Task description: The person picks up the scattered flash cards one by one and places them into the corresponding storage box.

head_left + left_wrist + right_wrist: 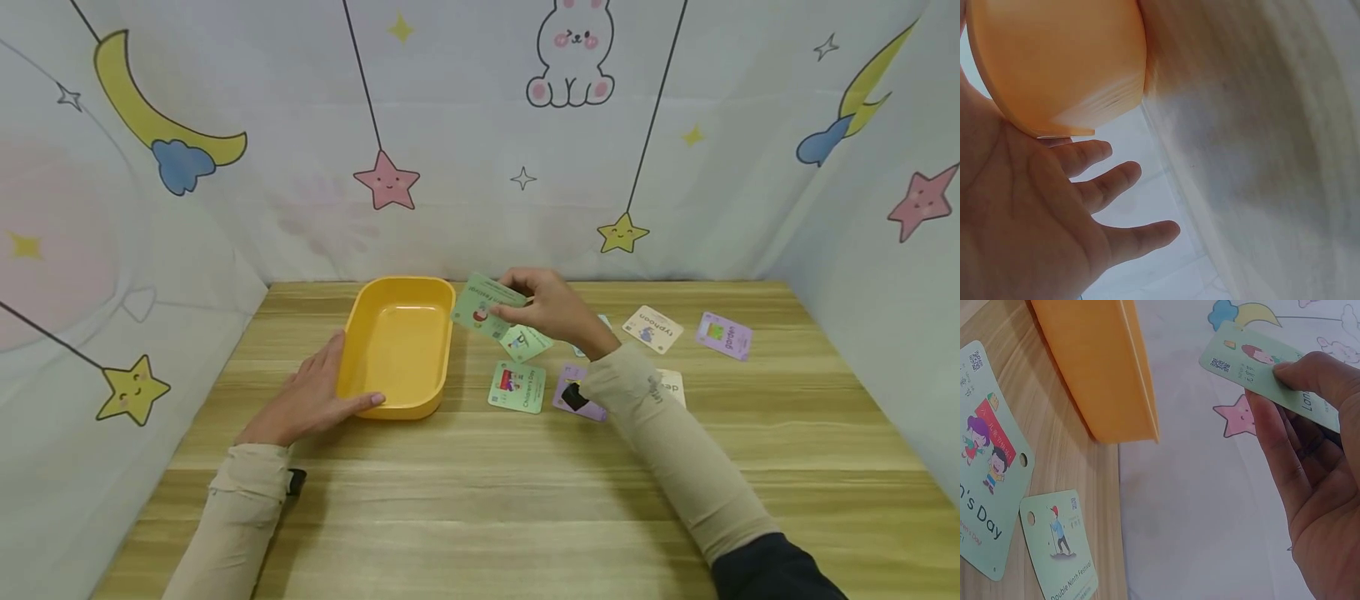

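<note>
Reaching forward over the wooden table point(480, 500) with both arms, in beige sleeves. Slanting the right forearm point(682, 458) inward from the lower right, partly hiding a purple card point(566, 383) under the wrist; angling the left forearm point(232, 517) up from the lower left. Steadying the yellow tray point(412, 411) with the left hand point(311, 396), laid along its left side with the thumb over the near rim and the other fingers straight and spread. Pinching a green card point(477, 297), printed "Festival", between thumb and fingers of the right hand point(555, 308); holding it tilted above the table, just beside the tray's right rim, over a second green card point(527, 343) lying flat and near the "Children's Day" card point(517, 387).
</note>
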### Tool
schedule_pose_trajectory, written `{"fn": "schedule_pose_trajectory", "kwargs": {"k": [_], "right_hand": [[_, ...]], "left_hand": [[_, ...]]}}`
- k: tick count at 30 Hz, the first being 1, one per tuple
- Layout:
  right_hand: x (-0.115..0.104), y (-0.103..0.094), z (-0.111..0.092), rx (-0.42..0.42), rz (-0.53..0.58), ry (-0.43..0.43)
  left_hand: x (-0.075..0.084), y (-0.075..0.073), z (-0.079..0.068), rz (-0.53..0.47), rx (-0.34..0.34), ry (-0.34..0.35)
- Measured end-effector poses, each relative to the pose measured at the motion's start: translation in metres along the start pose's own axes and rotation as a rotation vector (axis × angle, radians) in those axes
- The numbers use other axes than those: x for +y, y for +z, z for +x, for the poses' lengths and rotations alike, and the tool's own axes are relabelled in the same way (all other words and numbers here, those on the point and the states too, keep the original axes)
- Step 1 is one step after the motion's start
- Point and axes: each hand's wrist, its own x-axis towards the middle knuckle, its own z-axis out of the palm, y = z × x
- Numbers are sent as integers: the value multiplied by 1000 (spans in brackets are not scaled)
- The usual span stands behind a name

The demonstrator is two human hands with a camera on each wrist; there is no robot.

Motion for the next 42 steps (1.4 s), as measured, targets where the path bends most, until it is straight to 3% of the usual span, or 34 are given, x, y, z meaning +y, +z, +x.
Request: {"fn": "schedule_pose_trajectory", "kwargs": {"k": [8, 15, 26, 42], "right_hand": [[1, 6, 4, -11, -12, -2], [0, 9, 8, -16, -27, -58], [-2, 19, 13, -38, -6, -36], [-1, 32, 23, -70, -65, -108]], "left_hand": [[0, 1, -1, -6, 2, 7], [-2, 0, 0, -10, -3, -6], [0, -1, -1, 0, 2, -2], [1, 1, -1, 6, 1, -18]]}}
